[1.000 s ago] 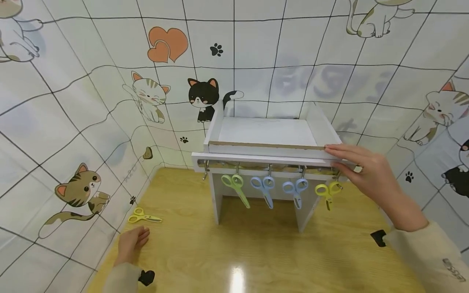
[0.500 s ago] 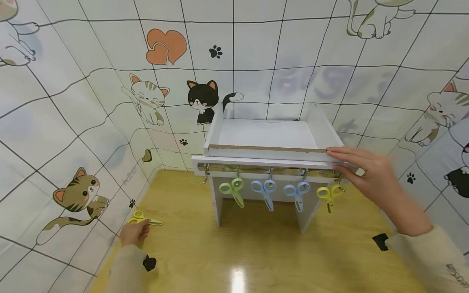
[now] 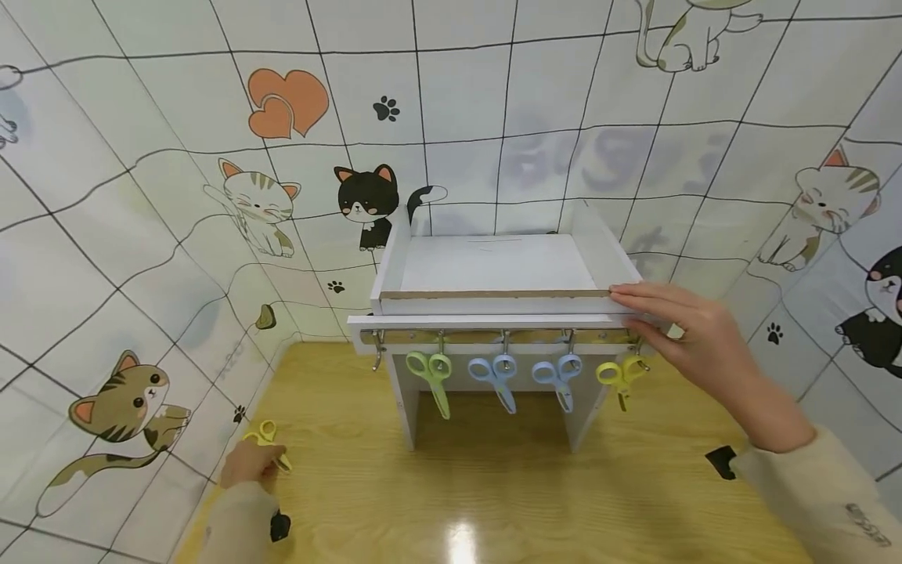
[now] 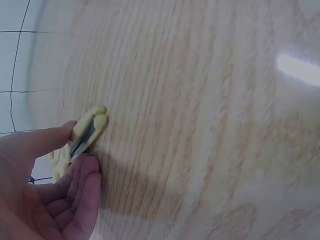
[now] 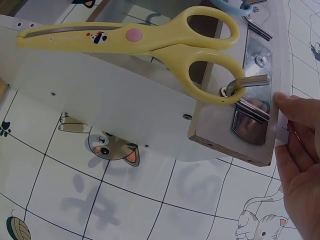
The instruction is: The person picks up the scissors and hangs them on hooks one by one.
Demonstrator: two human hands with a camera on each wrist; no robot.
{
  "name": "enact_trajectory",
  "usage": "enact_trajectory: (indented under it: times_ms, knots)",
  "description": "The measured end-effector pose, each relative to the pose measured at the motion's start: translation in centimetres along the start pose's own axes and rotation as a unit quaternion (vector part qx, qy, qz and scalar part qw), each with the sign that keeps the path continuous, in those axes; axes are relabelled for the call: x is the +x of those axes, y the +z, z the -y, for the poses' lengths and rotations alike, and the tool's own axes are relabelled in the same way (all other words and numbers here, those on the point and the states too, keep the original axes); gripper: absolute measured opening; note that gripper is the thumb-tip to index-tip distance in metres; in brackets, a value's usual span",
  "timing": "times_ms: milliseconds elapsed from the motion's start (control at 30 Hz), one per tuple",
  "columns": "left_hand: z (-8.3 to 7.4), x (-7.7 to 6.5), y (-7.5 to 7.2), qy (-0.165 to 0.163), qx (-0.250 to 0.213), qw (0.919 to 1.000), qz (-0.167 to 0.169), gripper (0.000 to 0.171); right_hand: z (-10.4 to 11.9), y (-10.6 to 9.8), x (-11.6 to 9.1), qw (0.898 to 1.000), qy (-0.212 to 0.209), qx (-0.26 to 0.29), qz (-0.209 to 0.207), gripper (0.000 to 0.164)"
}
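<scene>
My left hand [image 3: 247,464] is at the table's left side and pinches a pair of yellow scissors [image 4: 93,126] between thumb and fingers. In the left wrist view the blade end sticks out past the fingertips; the handles are partly hidden behind the hand. My right hand [image 3: 694,337] grips the right end of a white shelf [image 3: 493,305], fingers on top and thumb below. From the hooks along its front hang green scissors [image 3: 431,380], two blue pairs [image 3: 496,382] and another yellow pair [image 5: 130,42]. The leftmost hook [image 3: 378,350] carries nothing.
The shelf stands on side panels on a wooden table [image 3: 479,501], near the back wall. Grid-patterned sheeting with cartoon cats [image 3: 366,204] covers the walls on the left, back and right. Each sleeve has a black piece [image 3: 721,462] near the wrist.
My left hand has reached the yellow scissors on the table, taken hold of them and turned them slightly. The right hand stays on the shelf. The head view has shifted a little.
</scene>
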State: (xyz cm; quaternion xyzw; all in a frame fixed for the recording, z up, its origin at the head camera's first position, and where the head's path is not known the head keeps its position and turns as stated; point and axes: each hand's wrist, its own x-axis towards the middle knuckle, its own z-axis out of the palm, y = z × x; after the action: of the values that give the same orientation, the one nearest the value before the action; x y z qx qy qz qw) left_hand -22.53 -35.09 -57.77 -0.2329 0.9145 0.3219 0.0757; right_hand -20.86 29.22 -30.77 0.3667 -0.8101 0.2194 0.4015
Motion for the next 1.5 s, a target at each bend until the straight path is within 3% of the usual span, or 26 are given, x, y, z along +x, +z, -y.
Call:
enact_trajectory:
  times_ms: [300, 433, 600, 800, 1000, 1200, 1333, 1400, 1500]
  knots:
    - [-0.5, -0.7, -0.1, 0.004, 0.026, 0.9996, 0.000, 0.036, -0.1, -0.1, 0.8, 1.000, -0.011, 0.001, 0.006, 0.051]
    - [-0.7, -1.0, -0.3, 0.023, 0.036, 0.9991, -0.007, 0.036, -0.1, -0.3, 1.0, 1.000, 0.004, -0.001, 0.017, 0.050]
    - [-0.7, -1.1, -0.6, 0.048, 0.041, 0.9979, -0.015, 0.040, -0.1, -0.3, 1.0, 1.000, 0.001, -0.004, 0.014, 0.031]
    - [-2.3, -0.9, -0.9, 0.092, -0.020, 0.9952, -0.026, 0.029, -0.1, -0.3, 0.9, 1.000, 0.010, -0.008, 0.027, 0.039]
    - [-6.3, -2.2, -2.4, 0.140, -0.119, 0.9825, -0.032, 0.035, 0.2, 0.0, 0.7, 1.000, 0.011, -0.013, 0.013, 0.063]
    - [-10.1, -4.9, -4.2, 0.188, -0.199, 0.9615, -0.024, 0.025, 0.4, -0.1, 0.5, 1.000, 0.011, -0.012, 0.011, 0.063]
    - [-12.0, -7.2, -5.3, 0.246, -0.236, 0.9399, -0.014, 0.023, 0.6, -0.3, 0.2, 1.000, 0.011, -0.014, 0.011, 0.065]
    - [-12.8, -8.2, -5.7, 0.293, -0.253, 0.9220, -0.007, 0.021, 0.6, -0.4, 0.1, 1.000, 0.016, -0.013, 0.013, 0.066]
    - [-13.8, -9.5, -6.0, 0.382, -0.272, 0.8833, 0.009, 0.016, 0.5, -0.4, 0.1, 1.000, 0.019, -0.013, 0.016, 0.064]
